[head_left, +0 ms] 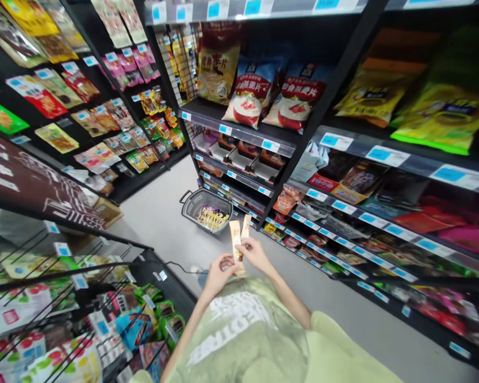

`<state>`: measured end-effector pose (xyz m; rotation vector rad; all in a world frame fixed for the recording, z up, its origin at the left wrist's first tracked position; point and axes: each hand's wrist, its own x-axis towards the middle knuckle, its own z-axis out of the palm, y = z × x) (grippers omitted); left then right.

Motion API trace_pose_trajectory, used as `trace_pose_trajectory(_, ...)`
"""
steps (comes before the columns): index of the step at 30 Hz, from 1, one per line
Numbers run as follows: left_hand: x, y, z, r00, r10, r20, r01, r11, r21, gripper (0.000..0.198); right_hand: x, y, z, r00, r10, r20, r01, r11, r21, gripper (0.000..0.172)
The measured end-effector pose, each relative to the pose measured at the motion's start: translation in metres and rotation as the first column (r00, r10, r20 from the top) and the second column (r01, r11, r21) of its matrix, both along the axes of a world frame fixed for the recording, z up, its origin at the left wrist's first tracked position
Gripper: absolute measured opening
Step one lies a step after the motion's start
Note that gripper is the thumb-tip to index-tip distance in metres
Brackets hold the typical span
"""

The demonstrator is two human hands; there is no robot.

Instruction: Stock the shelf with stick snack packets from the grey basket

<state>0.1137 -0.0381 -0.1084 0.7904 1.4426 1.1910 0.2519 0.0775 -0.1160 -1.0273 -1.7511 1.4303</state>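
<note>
I stand in a shop aisle and hold two slim tan snack packets (238, 235) upright in front of my chest. My left hand (220, 269) is closed round their lower end. My right hand (254, 252) pinches them from the right side, a little higher. A grey shopping basket (192, 205) sits on the floor just beyond my hands, with a few yellow packets in it. My light green shirt fills the bottom of the view.
Dark shelves (239, 130) with oat bags, boxes and packets run along the right. Snack packets hang on the back-left wall (83, 96). A wire rack (64, 308) of packets stands at my lower left. Grey floor (159, 213) lies between them.
</note>
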Motion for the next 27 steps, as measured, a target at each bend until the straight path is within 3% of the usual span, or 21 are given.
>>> trace_pose_trajectory(4,0.002,-0.001,-0.001,0.995,-0.074,0.069,0.077,0.997,-0.029,0.053,0.002,-0.002,-0.002,0.997,-0.065,-0.031,0.064,0.997,-0.048,0.03)
trace_pose_trajectory(9,0.0,0.0,-0.001,0.998,-0.038,0.041,0.039,0.999,-0.037,0.052,0.004,-0.003,-0.005,0.988,-0.132,-0.074,0.122,0.984,-0.131,0.035)
trace_pose_trajectory(15,-0.01,0.003,0.0,1.0,0.01,-0.018,-0.01,1.0,-0.023,0.05,0.002,0.002,-0.006,0.983,-0.113,-0.141,0.079,0.97,-0.23,0.039)
trace_pose_trajectory(21,-0.02,0.002,0.002,0.994,0.032,-0.107,-0.032,0.999,-0.001,0.031,-0.003,0.004,-0.003,0.97,-0.111,-0.217,0.031,0.939,-0.342,0.048)
trace_pose_trajectory(24,-0.018,0.003,0.007,0.987,-0.015,-0.157,0.016,1.0,0.008,0.026,-0.001,0.005,-0.002,0.962,-0.135,-0.236,0.035,0.922,-0.387,0.05)
trace_pose_trajectory(27,-0.017,0.006,0.025,0.97,-0.035,-0.24,0.042,0.999,0.023,0.026,0.002,0.007,-0.002,0.953,-0.192,-0.235,0.079,0.906,-0.417,0.05)
